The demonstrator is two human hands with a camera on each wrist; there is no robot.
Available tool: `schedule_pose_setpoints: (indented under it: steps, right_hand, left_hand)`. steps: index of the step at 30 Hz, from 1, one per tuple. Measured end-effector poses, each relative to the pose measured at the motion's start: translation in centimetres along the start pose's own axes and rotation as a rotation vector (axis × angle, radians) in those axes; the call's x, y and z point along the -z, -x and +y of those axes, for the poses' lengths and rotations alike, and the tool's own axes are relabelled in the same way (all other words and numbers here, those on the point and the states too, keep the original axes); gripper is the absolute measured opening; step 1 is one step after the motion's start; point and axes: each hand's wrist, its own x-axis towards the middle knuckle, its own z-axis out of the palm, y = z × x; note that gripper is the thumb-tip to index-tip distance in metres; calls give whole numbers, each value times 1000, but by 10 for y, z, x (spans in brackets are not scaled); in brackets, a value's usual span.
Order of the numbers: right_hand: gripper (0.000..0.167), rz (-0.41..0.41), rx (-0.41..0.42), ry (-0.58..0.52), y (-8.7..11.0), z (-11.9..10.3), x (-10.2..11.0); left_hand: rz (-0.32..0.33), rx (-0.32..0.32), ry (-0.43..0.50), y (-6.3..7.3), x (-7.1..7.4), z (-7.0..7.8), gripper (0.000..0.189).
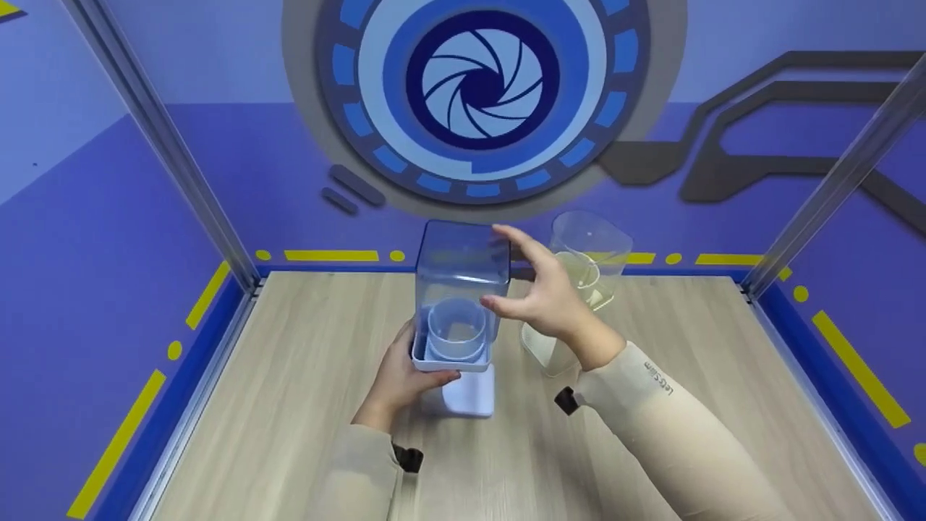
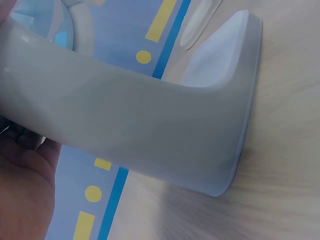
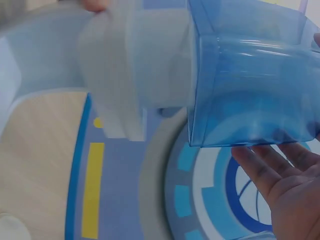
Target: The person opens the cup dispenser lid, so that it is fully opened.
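My left hand (image 1: 394,376) grips a white stand (image 1: 470,396) with an L-shaped neck and flat foot, just under its tray-like top; in the left wrist view the stand (image 2: 125,110) fills the middle. A round, clear collar (image 1: 457,329) rises from that top. Over the collar is a see-through blue square container (image 1: 463,253). My right hand (image 1: 546,300) holds this container at its right side, fingers spread along it and thumb on the near face. The right wrist view shows the blue container (image 3: 255,80) at the collar's end. Whether the foot touches the table, I cannot tell.
Behind my right hand stands a clear, yellowish container (image 1: 593,239) with a pale base (image 1: 542,347). The wood-look table (image 1: 304,405) is bounded by printed blue panels (image 1: 239,166) at the back and sides, with metal posts (image 1: 159,137) at the corners.
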Motion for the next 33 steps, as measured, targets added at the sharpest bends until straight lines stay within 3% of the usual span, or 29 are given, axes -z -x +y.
schedule_pose_setpoints:
  steps: [9, 15, 25, 33]
  right_hand:
    - [100, 101, -3, 7, -19, -3, 13]
    - [104, 174, -38, 15, -30, 4, 11]
    - [126, 201, -33, 96, -37, 22, -3]
    - [119, 210, -117, 167, -39, 41, -27]
  left_hand:
    - [-7, -29, -2, -3, -1, 1, 131]
    - [0, -61, 61, -5, -1, -1, 128]
    - [-5, -56, 68, -4, 0, -3, 131]
    - [-13, -95, 82, -5, 0, -4, 126]
